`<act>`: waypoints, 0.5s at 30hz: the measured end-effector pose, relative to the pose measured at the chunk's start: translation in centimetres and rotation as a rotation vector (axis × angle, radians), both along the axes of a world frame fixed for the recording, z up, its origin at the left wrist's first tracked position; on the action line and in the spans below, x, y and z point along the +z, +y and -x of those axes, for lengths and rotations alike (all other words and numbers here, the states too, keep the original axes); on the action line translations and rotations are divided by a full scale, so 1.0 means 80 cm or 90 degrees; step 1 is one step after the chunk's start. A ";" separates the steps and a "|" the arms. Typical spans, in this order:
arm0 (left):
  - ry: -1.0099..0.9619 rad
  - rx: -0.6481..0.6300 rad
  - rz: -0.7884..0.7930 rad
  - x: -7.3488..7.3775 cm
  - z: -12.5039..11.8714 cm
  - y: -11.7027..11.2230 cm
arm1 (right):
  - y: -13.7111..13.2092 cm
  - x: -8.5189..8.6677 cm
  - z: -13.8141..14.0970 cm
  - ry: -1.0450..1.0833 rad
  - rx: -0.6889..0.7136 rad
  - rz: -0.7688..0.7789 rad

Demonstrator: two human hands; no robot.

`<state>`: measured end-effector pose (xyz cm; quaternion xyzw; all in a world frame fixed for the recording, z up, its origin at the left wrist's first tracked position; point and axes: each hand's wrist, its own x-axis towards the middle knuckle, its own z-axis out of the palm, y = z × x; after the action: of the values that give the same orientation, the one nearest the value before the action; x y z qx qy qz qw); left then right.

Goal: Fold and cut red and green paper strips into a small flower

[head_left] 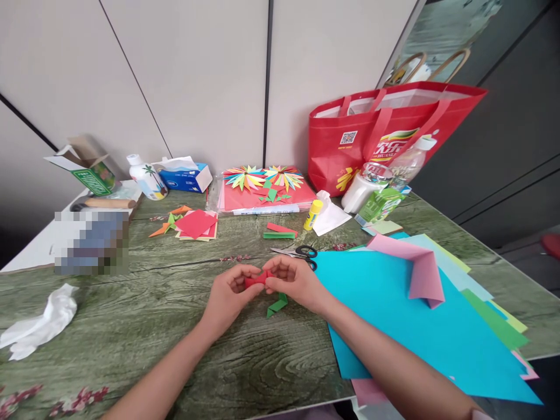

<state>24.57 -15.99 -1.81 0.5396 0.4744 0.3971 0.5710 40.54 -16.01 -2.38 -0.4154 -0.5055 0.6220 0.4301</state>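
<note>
Between my two hands is a small folded piece of red paper [255, 281], partly covered by the fingers. My left hand [230, 291] pinches its left end, and my right hand [295, 283] grips the right end. Just below them on the table lies a folded green paper piece [277, 305]. Black-handled scissors [301, 252] rest beyond my right hand. Farther back are a folded red strip [282, 228] and a green strip [279, 235], side by side. A yellow glue stick [312, 214] stands upright near them.
Large coloured sheets, blue [385, 315] on top, cover the right side beneath my right forearm. A red bag [336, 146], a tissue box [186, 177] and a white bottle [147, 178] line the back. Paper squares [196, 224] and crumpled tissue [44, 321] lie left.
</note>
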 end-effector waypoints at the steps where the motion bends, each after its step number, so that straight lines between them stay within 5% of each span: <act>1: -0.006 -0.002 0.001 -0.001 0.000 0.000 | 0.000 -0.001 0.000 -0.013 0.009 -0.010; 15: -0.013 0.088 -0.048 0.000 0.005 0.000 | 0.000 -0.006 0.003 -0.016 -0.056 0.052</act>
<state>24.20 -15.96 -1.83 0.5229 0.4895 0.4586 0.5260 40.32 -15.97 -2.83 -0.4622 -0.4664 0.6172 0.4336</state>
